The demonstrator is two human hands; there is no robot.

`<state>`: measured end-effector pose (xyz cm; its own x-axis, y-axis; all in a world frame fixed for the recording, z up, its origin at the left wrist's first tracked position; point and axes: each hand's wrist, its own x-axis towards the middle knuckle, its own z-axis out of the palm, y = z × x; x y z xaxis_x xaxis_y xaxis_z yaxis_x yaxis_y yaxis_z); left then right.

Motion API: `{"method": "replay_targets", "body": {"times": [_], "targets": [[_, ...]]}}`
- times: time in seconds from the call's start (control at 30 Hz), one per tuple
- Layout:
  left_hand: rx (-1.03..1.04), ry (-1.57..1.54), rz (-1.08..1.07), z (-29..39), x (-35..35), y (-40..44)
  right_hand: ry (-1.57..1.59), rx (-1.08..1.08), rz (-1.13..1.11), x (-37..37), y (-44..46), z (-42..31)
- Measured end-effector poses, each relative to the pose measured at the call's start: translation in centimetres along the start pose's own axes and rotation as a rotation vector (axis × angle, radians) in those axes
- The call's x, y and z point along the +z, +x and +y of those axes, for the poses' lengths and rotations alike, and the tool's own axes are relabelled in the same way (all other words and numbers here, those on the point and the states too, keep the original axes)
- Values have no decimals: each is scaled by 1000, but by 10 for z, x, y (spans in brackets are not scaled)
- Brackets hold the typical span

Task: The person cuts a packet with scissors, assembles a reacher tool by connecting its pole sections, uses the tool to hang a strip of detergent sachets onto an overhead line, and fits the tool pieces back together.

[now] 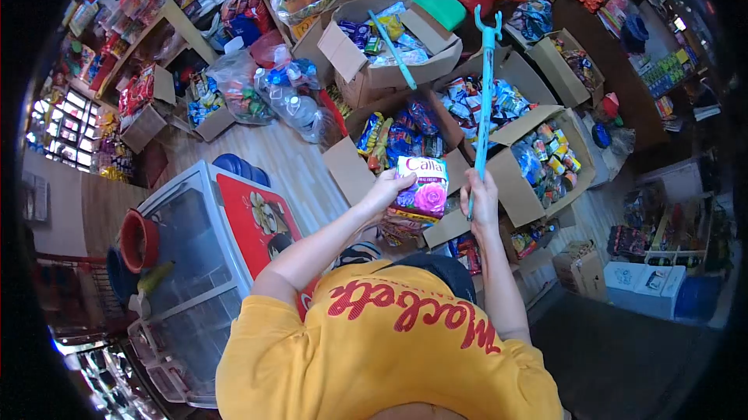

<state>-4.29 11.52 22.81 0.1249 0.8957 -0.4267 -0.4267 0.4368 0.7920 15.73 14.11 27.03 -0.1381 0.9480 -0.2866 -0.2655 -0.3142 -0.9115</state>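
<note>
My left hand (pixel 383 192) is closed on the edge of a purple and white "Calla" packet (pixel 421 188) with flower pictures, held in front of my chest. My right hand (pixel 479 195), to the right of the packet, is wrapped round a long teal pole (pixel 485 97). The pole stands nearly upright in view and ends in a forked hook at the top. Just beyond the packet is an open cardboard box (pixel 348 172) of blue and yellow packets. On the right, another open box (pixel 520 188) holds cans and pouches.
A box of packets (pixel 436 61) farther back has a teal stick (pixel 392 51) lying across it. Plastic bottles (pixel 296 104) in bags sit on the floor at left. A glass-topped case (pixel 183 225) stands to my left, and a dark surface (pixel 608 350) lies at right.
</note>
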Motion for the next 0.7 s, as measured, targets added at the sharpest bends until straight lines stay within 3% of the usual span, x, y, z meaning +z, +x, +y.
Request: {"method": "replay_targets", "body": {"times": [0.2, 0.4, 0.43, 0.5, 0.6, 0.63, 0.7], "targets": [[-130, -65, -25, 1, -25, 116, -266, -4, 107, 10, 41, 23], [-305, -68, 82, -51, -82, 265, -345, -51, 127, 38, 172, 50], [-297, -41, 103, -56, -89, 283, -408, 10, 111, 67, 188, 26], [-288, 19, 146, -69, -104, 312, -421, -34, 47, 67, 251, 59], [-214, 25, -4, -89, -130, 339, -568, -223, -12, 74, 342, 107], [-301, 101, -23, -94, -137, 346, -530, -158, 27, 78, 363, 114], [-240, 94, -13, -99, -146, 343, -494, -56, -11, 87, 394, 122]]}}
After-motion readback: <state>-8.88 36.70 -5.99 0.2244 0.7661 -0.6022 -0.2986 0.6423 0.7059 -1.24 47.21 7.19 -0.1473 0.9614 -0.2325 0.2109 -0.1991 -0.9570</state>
